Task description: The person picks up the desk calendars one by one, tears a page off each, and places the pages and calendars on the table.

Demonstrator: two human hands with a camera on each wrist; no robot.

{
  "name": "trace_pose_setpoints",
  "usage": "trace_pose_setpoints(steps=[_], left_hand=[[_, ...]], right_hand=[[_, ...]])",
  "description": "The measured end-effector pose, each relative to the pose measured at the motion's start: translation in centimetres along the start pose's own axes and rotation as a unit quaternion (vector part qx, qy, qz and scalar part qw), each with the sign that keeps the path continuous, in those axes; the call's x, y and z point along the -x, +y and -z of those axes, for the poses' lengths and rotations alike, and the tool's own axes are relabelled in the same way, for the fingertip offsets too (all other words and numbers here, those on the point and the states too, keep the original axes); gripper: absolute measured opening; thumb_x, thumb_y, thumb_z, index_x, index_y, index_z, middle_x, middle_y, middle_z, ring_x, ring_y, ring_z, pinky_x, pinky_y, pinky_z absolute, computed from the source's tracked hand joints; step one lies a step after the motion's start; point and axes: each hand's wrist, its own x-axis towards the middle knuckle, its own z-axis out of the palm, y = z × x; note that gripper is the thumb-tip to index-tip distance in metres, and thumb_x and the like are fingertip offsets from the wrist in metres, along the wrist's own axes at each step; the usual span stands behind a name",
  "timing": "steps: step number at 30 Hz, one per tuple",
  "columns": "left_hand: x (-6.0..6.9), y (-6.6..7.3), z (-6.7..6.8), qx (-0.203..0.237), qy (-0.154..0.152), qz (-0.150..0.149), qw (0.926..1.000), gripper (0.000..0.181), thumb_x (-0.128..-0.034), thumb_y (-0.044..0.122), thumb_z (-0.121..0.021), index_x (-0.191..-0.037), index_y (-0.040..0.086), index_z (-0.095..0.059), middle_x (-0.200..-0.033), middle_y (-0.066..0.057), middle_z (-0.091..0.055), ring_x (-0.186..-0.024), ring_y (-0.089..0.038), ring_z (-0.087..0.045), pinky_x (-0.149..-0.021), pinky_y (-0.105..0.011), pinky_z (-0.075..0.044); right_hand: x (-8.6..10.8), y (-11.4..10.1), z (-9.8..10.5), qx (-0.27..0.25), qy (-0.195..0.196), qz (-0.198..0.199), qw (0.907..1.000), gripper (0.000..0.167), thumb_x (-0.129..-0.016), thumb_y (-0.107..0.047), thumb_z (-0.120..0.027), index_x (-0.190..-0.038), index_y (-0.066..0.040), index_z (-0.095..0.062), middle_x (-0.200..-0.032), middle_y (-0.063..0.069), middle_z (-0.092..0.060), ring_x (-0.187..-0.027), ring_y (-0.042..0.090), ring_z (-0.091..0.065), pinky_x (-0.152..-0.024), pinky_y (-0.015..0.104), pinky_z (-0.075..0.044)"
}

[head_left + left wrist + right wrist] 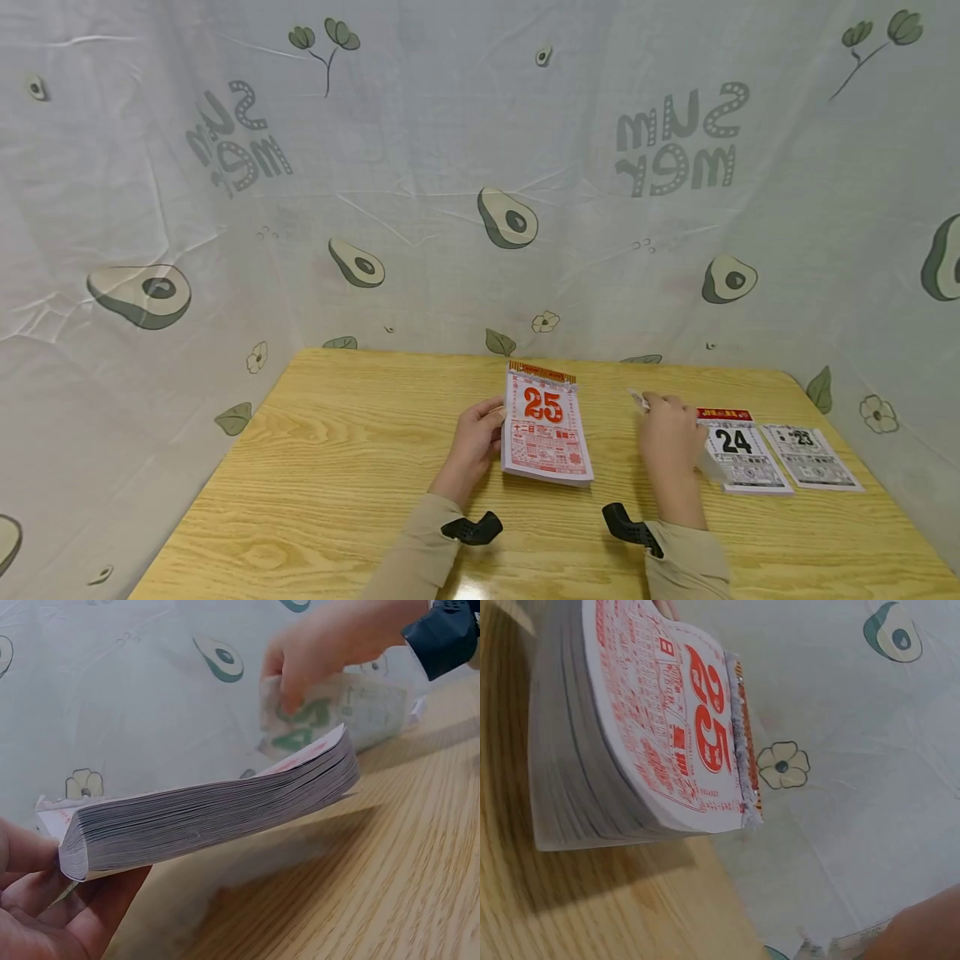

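A thick tear-off calendar (546, 429) with a large red 25 on its top page is held at its left edge by my left hand (474, 437). In the left wrist view, the thumb lies at the pad's edge and the fingers are beneath it. The pad (210, 825) is tilted above the table, its stacked page edges showing. To its right, my right hand (670, 435) pinches a loose thin page (367, 709) with green print. That page is mostly hidden behind the hand in the head view. Only part of the right hand (922, 934) shows in its own wrist view.
On the right of the wooden table (337, 467) lies a calendar (742, 454) with a black 24 and a red header. Beside it is a page or pad (810, 458) marked 23. A patterned curtain (435, 167) hangs behind the table and along its sides.
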Motion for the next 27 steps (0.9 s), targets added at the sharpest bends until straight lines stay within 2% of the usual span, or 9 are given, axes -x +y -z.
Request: trace_pose_setpoints(steps=[3, 7, 10, 15, 19, 21, 22, 23, 27], left_hand=[[-0.1, 0.1, 0.3, -0.001, 0.007, 0.004, 1.0, 0.036, -0.0974, 0.007, -0.053, -0.132, -0.003, -0.056, -0.089, -0.001, -0.071, -0.067, -0.006, -0.064, -0.054, -0.019, -0.05], [-0.2, 0.3, 0.8, -0.007, 0.017, 0.009, 0.9998, 0.037, -0.0984, 0.008, -0.053, -0.134, -0.002, -0.055, -0.094, -0.003, -0.072, -0.068, -0.006, -0.064, -0.054, -0.02, -0.049], [-0.2, 0.4, 1.2, -0.006, 0.021, 0.014, 0.9997, 0.038, -0.0988, 0.009, -0.052, -0.135, -0.001, -0.054, -0.099, -0.006, -0.072, -0.07, -0.007, -0.065, -0.057, -0.021, -0.051], [-0.2, 0.4, 1.5, -0.004, 0.021, 0.015, 0.9996, 0.038, -0.0988, 0.008, -0.052, -0.136, -0.002, -0.052, -0.1, -0.007, -0.072, -0.072, -0.008, -0.066, -0.06, -0.023, -0.053], [-0.3, 0.4, 1.7, -0.007, 0.021, 0.017, 0.9996, 0.038, -0.0987, 0.007, -0.051, -0.135, -0.003, -0.052, -0.098, -0.007, -0.073, -0.071, -0.009, -0.067, -0.06, -0.023, -0.053], [-0.3, 0.3, 1.7, -0.011, 0.021, 0.018, 0.9996, 0.038, -0.0991, 0.008, -0.051, -0.136, -0.003, -0.052, -0.1, -0.009, -0.073, -0.072, -0.009, -0.067, -0.06, -0.023, -0.054], [-0.3, 0.3, 1.7, -0.012, 0.022, 0.021, 0.9994, 0.038, -0.0992, 0.008, -0.051, -0.136, -0.003, -0.052, -0.102, -0.009, -0.073, -0.072, -0.009, -0.067, -0.06, -0.024, -0.054], [-0.3, 0.3, 1.7, -0.014, 0.024, 0.024, 0.9993, 0.038, -0.0993, 0.008, -0.051, -0.136, -0.002, -0.052, -0.103, -0.01, -0.073, -0.073, -0.009, -0.067, -0.06, -0.024, -0.054], [-0.3, 0.3, 1.6, -0.021, 0.023, 0.029, 0.9991, 0.04, -0.0996, 0.009, -0.05, -0.138, -0.003, -0.05, -0.106, -0.012, -0.072, -0.074, -0.009, -0.067, -0.061, -0.024, -0.054]], right_hand=[[-0.2, -0.2, -0.8, 0.017, -0.036, 0.021, 0.999, 0.033, -0.093, -0.01, -0.059, -0.124, 0.0, -0.062, -0.113, 0.03, -0.065, -0.095, 0.051, -0.059, -0.074, 0.065, -0.047], [-0.3, -0.6, -1.5, 0.018, -0.11, 0.045, 0.9927, 0.036, -0.093, -0.011, -0.056, -0.125, 0.004, -0.06, -0.111, 0.031, -0.065, -0.085, 0.047, -0.064, -0.059, 0.054, -0.05], [-0.1, -0.6, -1.8, 0.01, -0.164, 0.051, 0.9851, 0.042, -0.094, -0.016, -0.056, -0.131, 0.004, -0.056, -0.122, 0.031, -0.061, -0.097, 0.047, -0.063, -0.066, 0.053, -0.052], [0.1, -0.4, -1.9, -0.03, -0.235, 0.058, 0.9699, 0.065, -0.093, -0.03, -0.061, -0.142, 0.007, -0.041, -0.139, 0.034, -0.046, -0.122, 0.053, -0.049, -0.092, 0.061, -0.046], [0.2, -0.2, -1.7, -0.108, -0.302, 0.061, 0.9452, 0.087, -0.092, -0.04, -0.063, -0.148, 0.012, -0.023, -0.15, 0.038, -0.027, -0.136, 0.056, -0.028, -0.106, 0.065, -0.033], [0.2, -0.1, -1.6, -0.125, -0.32, 0.069, 0.9366, 0.09, -0.093, -0.043, -0.061, -0.148, 0.015, -0.019, -0.151, 0.039, -0.022, -0.138, 0.057, -0.022, -0.108, 0.066, -0.029], [0.2, -0.1, -1.6, -0.128, -0.323, 0.072, 0.935, 0.088, -0.095, -0.042, -0.059, -0.148, 0.015, -0.019, -0.151, 0.04, -0.021, -0.138, 0.057, -0.02, -0.109, 0.066, -0.027], [0.1, 0.0, -1.6, -0.124, -0.316, 0.078, 0.9375, 0.083, -0.097, -0.039, -0.056, -0.147, 0.016, -0.02, -0.15, 0.04, -0.022, -0.138, 0.057, -0.021, -0.109, 0.066, -0.027], [-0.3, 0.7, -1.8, -0.078, -0.27, 0.102, 0.9543, 0.055, -0.101, -0.018, -0.045, -0.144, 0.015, -0.032, -0.149, 0.038, -0.029, -0.138, 0.057, -0.022, -0.11, 0.065, -0.026]])
